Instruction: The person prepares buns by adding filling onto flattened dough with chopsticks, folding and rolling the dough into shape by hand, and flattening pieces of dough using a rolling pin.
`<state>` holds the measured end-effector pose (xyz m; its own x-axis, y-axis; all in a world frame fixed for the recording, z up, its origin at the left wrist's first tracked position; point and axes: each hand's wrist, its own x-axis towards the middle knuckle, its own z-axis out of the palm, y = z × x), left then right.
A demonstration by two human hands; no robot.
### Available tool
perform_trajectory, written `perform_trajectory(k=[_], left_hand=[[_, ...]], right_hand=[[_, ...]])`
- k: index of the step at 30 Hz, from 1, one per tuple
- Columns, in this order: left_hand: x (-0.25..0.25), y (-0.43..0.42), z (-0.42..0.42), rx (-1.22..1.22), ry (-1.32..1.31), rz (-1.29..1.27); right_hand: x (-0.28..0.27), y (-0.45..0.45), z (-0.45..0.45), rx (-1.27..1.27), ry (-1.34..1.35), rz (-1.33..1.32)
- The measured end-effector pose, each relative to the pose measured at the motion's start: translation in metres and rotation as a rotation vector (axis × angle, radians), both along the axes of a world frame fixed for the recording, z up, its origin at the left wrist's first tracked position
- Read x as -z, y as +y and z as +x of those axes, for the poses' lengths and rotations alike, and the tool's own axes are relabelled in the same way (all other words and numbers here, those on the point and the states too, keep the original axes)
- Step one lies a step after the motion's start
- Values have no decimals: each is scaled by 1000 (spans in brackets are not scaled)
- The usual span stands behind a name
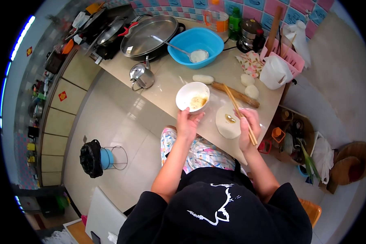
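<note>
My left hand [188,122] grips the near rim of a white bowl [184,96], tilted toward me over the counter. A little pale, brownish mixture [199,101] lies inside it. In my right hand [249,124] is a pair of chopsticks [234,99], slanting up and left. Below that hand, a flat round of dough [226,127] rests on the counter with a small dab of yellow-brown filling [230,118] on it. Behind it lies a wooden rolling pin [244,97], partly crossed by the chopsticks. A dough roll [203,79] and two dough pieces [251,91] sit near the pin.
A blue basin [179,59] holding a ladle and white flour stands at the back, beside a large lidded pan [148,36]. A steel kettle [142,76] is near the counter's left edge. At right are a pink rack [295,61] and a floral cloth [249,63].
</note>
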<state>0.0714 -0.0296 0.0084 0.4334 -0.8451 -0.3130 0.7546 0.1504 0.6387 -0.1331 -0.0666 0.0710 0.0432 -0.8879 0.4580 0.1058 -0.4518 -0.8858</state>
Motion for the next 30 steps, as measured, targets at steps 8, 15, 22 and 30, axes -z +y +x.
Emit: perform_trajectory(k=[8,15,22,30], left_hand=[[-13,-12,83,-123,-155,114],[1,-30,129,-66,-167,199],[14,-28,142,-36,-220,312],[-7,22,87,-321,-384,430]], right_hand=[[4,-34,122,-297,403,-423],[38,-65,204,-437,659,-606],[34,-57,211,-438,906,-651],[32,-25,107,-353,642,-230]])
